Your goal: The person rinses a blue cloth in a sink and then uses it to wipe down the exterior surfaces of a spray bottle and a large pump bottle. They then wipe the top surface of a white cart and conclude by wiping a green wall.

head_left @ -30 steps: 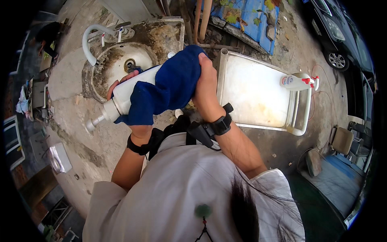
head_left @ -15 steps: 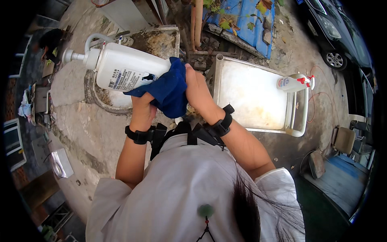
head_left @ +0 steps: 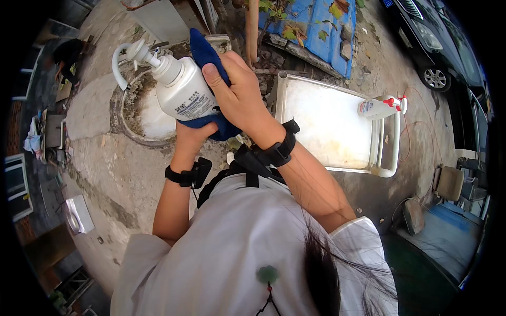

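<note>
A white pump bottle (head_left: 184, 95), its pump toward the upper left, is held at a slant above the dirty round sink (head_left: 147, 126) with its curved tap (head_left: 117, 67). A dark blue cloth (head_left: 202, 50) wraps around the bottle's right side and underneath. My right hand (head_left: 237, 97) grips the cloth against the bottle, fingers over the cloth and thumb near the bottle's shoulder. My left hand (head_left: 192, 137) is closed on the bottle from below through the cloth, its fingers mostly hidden.
A white trolley (head_left: 321, 126) at the right carries a spray bottle with red trigger (head_left: 379, 108). A black car (head_left: 432, 37) stands at upper right, blue corrugated sheet (head_left: 316, 26) at top. A person in dark clothes (head_left: 66, 58) bends at far upper left, beside household clutter.
The bottle has swung from lying crosswise to a steeper slant, pump higher and further right. My right hand has moved up and leftward with the cloth, onto the bottle's upper side.
</note>
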Motion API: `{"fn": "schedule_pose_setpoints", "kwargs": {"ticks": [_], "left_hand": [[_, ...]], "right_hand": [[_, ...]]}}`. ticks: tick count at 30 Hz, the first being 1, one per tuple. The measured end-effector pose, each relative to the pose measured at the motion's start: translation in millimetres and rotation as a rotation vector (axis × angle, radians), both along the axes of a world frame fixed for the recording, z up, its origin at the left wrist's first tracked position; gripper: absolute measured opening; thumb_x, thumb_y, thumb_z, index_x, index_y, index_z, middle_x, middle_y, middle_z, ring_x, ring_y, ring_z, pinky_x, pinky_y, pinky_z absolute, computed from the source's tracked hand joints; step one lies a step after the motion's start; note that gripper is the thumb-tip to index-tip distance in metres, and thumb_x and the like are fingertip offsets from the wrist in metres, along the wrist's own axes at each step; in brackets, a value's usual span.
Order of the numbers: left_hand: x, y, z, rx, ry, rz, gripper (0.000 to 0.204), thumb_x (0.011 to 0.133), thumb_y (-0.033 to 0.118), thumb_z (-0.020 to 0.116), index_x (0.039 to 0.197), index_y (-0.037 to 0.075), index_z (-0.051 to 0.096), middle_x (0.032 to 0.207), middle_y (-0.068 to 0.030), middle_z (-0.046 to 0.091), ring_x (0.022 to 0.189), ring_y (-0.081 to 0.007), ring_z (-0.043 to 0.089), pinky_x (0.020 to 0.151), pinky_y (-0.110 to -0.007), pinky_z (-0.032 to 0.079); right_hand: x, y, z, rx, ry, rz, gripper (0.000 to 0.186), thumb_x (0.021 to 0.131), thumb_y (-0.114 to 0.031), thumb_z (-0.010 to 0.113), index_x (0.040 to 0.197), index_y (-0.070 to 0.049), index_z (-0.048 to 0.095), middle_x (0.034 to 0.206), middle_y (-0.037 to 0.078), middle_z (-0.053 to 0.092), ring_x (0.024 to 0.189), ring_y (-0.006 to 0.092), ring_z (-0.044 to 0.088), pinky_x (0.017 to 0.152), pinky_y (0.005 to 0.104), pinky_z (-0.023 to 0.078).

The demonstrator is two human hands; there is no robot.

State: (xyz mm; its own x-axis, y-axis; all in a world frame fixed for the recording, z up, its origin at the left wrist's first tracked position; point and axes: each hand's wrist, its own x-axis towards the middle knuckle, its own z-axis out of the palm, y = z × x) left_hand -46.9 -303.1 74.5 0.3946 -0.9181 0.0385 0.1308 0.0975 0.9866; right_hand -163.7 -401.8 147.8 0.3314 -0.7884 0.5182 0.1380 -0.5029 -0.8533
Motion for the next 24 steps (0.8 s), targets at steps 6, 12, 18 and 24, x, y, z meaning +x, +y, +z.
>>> {"fn": "schedule_pose_setpoints", "kwargs": {"ticks": [6, 12, 18, 24], "left_hand": [[-3, 17, -6, 0.034, -0.041, 0.100, 0.060, 0.059, 0.006, 0.075, 0.114, 0.000, 0.054, 0.107, -0.0064, 0.061, 0.095, -0.0153, 0.059, 0.085, -0.029, 0.048], [3, 19, -15, 0.047, -0.043, 0.138, 0.058, 0.063, 0.006, 0.073, 0.116, 0.000, 0.052, 0.106, -0.0059, 0.061, 0.096, -0.0163, 0.059, 0.087, -0.031, 0.047], [0, 32, -19, 0.048, 0.317, 0.114, 0.060, 0.065, 0.004, 0.072, 0.120, 0.000, 0.048, 0.111, -0.0066, 0.057, 0.100, -0.0191, 0.058, 0.088, -0.033, 0.048], [19, 24, -15, -0.168, 0.074, -0.178, 0.074, 0.060, 0.019, 0.085, 0.122, 0.001, 0.048, 0.118, -0.0089, 0.056, 0.105, -0.0191, 0.056, 0.089, -0.033, 0.047]], "right_hand": [[-6, 7, -66, 0.369, 0.196, 0.035, 0.042, 0.095, -0.032, 0.042, 0.080, 0.002, 0.061, 0.076, 0.018, 0.054, 0.072, 0.0355, 0.053, 0.070, 0.0375, 0.042], [-6, 17, 0, 0.267, 0.072, 0.166, 0.036, 0.094, -0.027, 0.045, 0.090, 0.005, 0.060, 0.078, 0.019, 0.056, 0.073, 0.0361, 0.055, 0.066, 0.0381, 0.043], [-13, 19, -12, 0.187, 0.291, -0.001, 0.030, 0.091, -0.019, 0.047, 0.076, 0.004, 0.058, 0.073, 0.015, 0.054, 0.069, 0.0360, 0.054, 0.064, 0.0428, 0.043], [-28, 28, -57, 0.289, 0.026, -0.099, 0.030, 0.094, -0.023, 0.046, 0.094, 0.003, 0.060, 0.085, 0.008, 0.061, 0.074, 0.0204, 0.057, 0.074, 0.0314, 0.046]]}}
